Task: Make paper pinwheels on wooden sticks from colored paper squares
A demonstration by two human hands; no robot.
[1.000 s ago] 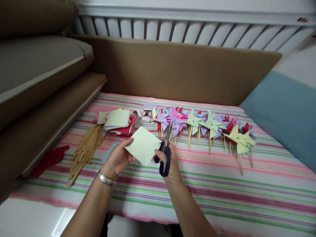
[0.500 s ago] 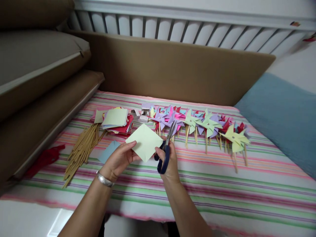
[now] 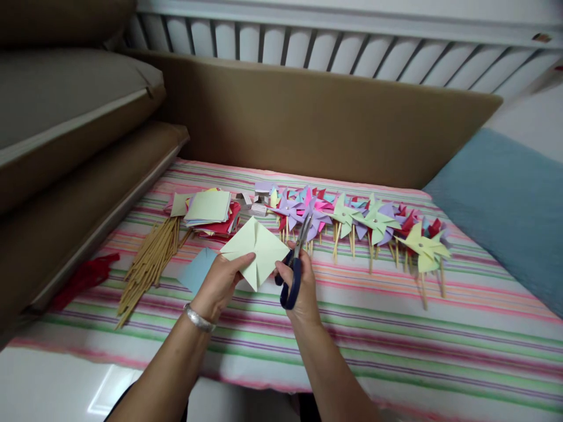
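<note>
A pale green paper square point(image 3: 266, 253), turned corner-up and slit inward from its corners, is held above the striped cloth. My left hand point(image 3: 222, 280) pinches its left side, thumb on top near the middle. My right hand point(image 3: 303, 287) is closed round dark blue-handled scissors point(image 3: 295, 275), blades pointing up and away, while its thumb and finger also grip the square's right corner. Below and left lies a light blue paper piece point(image 3: 196, 271), partly hidden by my left hand. Behind the square is a stack of coloured paper squares point(image 3: 209, 208).
A bundle of wooden sticks point(image 3: 147, 264) lies at left beside a red cloth-like item point(image 3: 85, 281). Several finished paper pinwheels point(image 3: 378, 221) on sticks spread along the right. Small open boxes point(image 3: 258, 208) sit behind. A brown board point(image 3: 325, 123) and stacked cushions point(image 3: 83, 164) border the bed.
My left thumb has slid further onto the square, toward its middle. The square's slits now gape and its surface bends slightly. The view has shifted a little; the scissors stay in my right hand.
</note>
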